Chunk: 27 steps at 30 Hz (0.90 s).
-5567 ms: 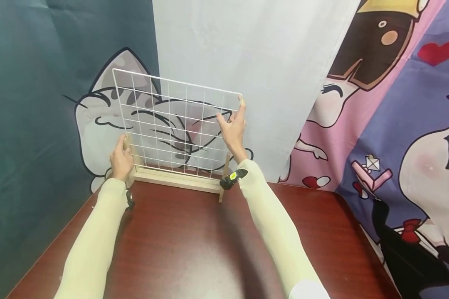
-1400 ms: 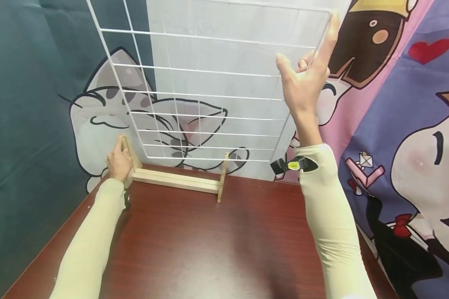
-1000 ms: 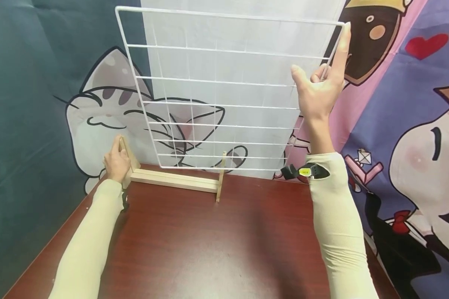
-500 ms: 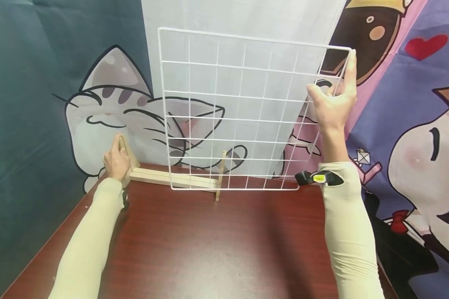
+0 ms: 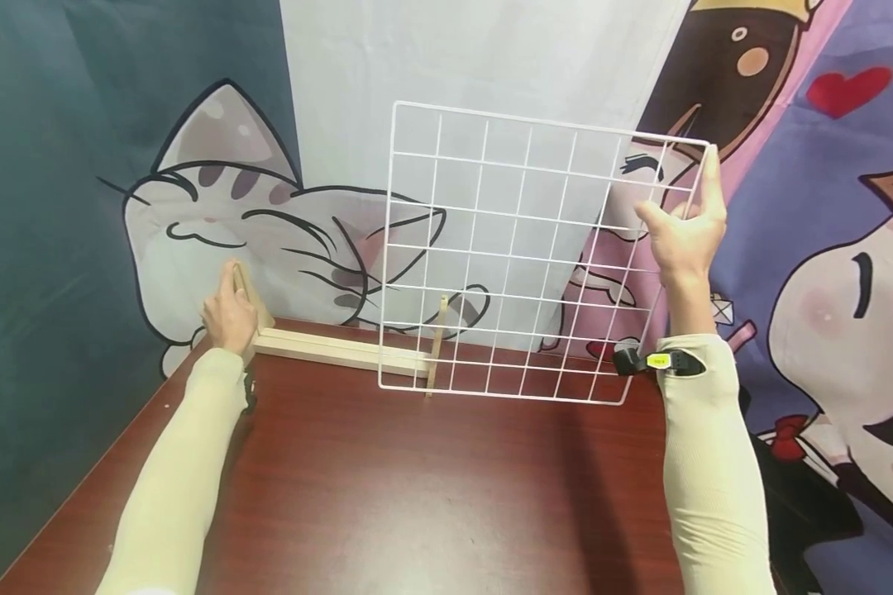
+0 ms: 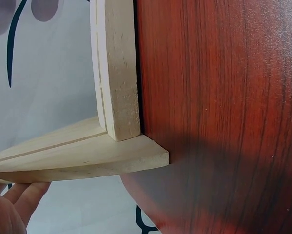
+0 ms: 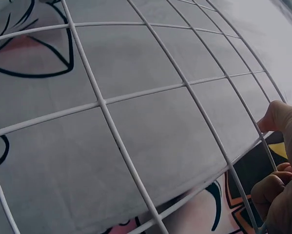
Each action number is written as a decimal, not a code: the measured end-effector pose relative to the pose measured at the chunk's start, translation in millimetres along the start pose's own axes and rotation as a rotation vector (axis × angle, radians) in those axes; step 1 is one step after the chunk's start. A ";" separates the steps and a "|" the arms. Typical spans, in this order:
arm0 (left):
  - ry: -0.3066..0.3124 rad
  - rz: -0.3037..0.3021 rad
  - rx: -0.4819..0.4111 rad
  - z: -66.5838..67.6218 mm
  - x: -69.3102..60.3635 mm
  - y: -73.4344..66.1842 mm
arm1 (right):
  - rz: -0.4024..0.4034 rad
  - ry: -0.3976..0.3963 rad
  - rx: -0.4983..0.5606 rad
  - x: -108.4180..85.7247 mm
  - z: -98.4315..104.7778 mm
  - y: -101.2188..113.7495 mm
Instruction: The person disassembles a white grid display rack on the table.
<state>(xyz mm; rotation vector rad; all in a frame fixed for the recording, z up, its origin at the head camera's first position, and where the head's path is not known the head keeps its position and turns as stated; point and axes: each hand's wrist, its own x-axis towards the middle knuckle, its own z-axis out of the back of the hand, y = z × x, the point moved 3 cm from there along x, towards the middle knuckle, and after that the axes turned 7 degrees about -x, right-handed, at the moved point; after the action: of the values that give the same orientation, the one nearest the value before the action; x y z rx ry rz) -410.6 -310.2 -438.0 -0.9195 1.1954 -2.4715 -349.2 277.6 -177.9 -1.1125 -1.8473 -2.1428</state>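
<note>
White wire grid (image 5: 517, 217): gripping its right edge with the right hand (image 5: 688, 235), curling the lower fingers round the side wire, stretching the index finger up to the top right corner, and pointing the thumb out to the left. Pinching the left upright (image 6: 87, 151) between thumb and fingers of the left hand (image 5: 231, 321), well out from its joint with the crossbar (image 5: 342, 350). Holding the grid at a slant, sloping its top edge down toward the right, and overlapping in the head view both the right upright (image 5: 441, 318) and the near part of the crossbar. Showing the grid's bottom edge over the tabletop (image 5: 387, 487), with no telling from these views about contact there. Resting the wooden stand, uprights and crossbar together, toward the back left of the reddish-brown tabletop. Wearing pale sleeves (image 5: 703, 454) on both arms and a black device (image 5: 658, 362) on the right wrist. Hanging behind everything, a printed cloth (image 5: 342, 74), picturing a curled grey cat (image 5: 216, 215) at left and a red heart (image 5: 850, 92) at right.
</note>
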 end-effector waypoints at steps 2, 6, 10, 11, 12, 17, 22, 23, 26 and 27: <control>-0.002 -0.002 0.008 -1.5 0.3 0.5 | -0.003 -0.003 -0.022 0.5 5.0 -3.6; -0.016 -0.015 0.020 -2.9 -0.7 0.7 | -0.006 -0.016 -0.112 1.7 16.8 -10.3; -0.029 -0.022 0.017 -1.3 -1.8 -0.5 | -0.040 -0.037 -0.237 4.4 29.4 -22.3; -0.032 -0.023 0.015 -0.9 -2.0 -0.6 | -0.052 -0.040 -0.265 4.6 32.6 -25.4; -0.034 -0.023 0.014 -0.5 -2.3 -0.8 | -0.067 -0.041 -0.289 4.7 35.7 -28.3; -0.046 -0.023 0.011 0.1 -3.1 -2.5 | -0.132 -0.018 -0.335 4.1 51.0 -39.2; -0.051 -0.021 0.020 0.7 -3.9 -3.0 | -0.179 0.010 -0.470 1.7 65.1 -51.3; -0.053 -0.021 0.020 0.6 -3.9 -2.8 | -0.186 0.015 -0.503 1.3 68.0 -54.2; -0.057 -0.022 0.018 0.0 -3.6 -2.5 | -0.221 0.028 -0.565 -0.3 76.9 -64.1; -0.057 -0.022 0.017 -0.2 -3.5 -2.4 | -0.233 0.032 -0.587 -0.7 80.2 -67.8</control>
<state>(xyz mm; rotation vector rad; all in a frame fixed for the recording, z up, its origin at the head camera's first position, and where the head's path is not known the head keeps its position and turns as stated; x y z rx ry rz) -407.9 -306.9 -437.8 -0.9964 1.1501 -2.4513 -347.4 366.3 -234.0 -0.9646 -1.4209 -2.9332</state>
